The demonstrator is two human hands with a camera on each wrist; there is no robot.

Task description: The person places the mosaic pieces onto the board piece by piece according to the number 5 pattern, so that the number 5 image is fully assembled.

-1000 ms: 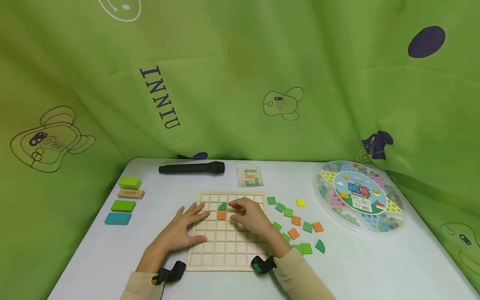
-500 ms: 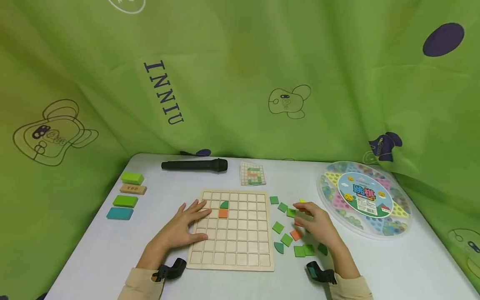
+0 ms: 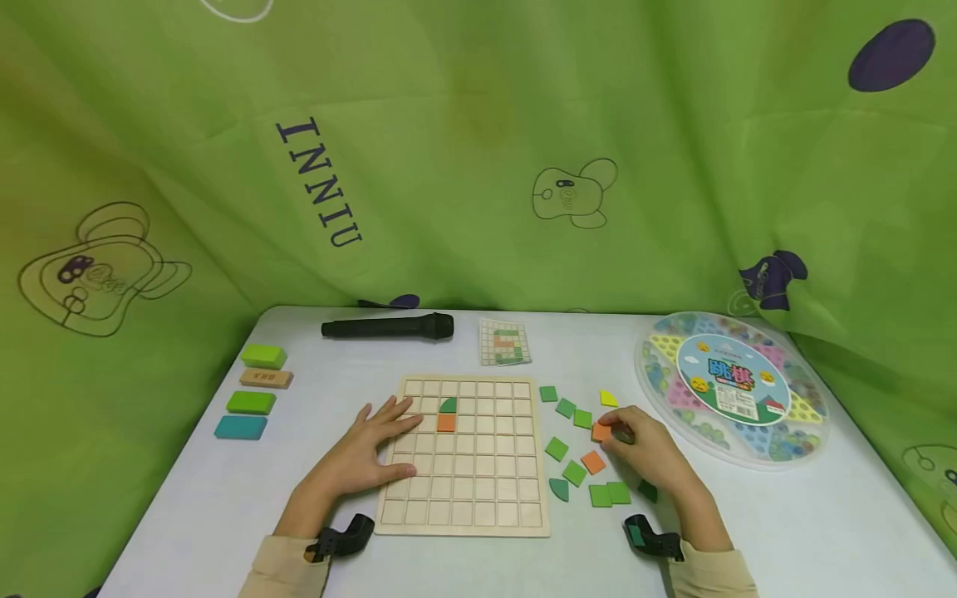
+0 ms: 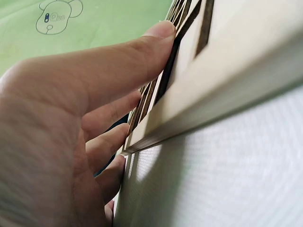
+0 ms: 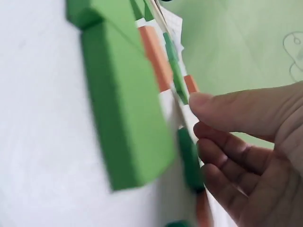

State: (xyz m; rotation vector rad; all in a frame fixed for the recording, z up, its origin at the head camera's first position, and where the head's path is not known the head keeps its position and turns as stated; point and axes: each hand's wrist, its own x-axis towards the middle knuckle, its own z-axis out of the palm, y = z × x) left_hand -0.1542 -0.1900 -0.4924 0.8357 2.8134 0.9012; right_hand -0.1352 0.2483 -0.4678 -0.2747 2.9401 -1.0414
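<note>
My right hand [image 3: 639, 453] pinches an orange square tile [image 3: 601, 432]; my left hand [image 3: 366, 457], grip released, presses flat on the wooden grid board [image 3: 463, 490].

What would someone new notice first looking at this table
The wooden grid board at the table's middle stands out, with a dark green quarter-round tile and an orange tile set in its upper cells. The left hand rests flat on the board's left edge, while the right hand pinches an orange square among the loose tiles to the board's right. Farther right lies a round marble game box.
</note>
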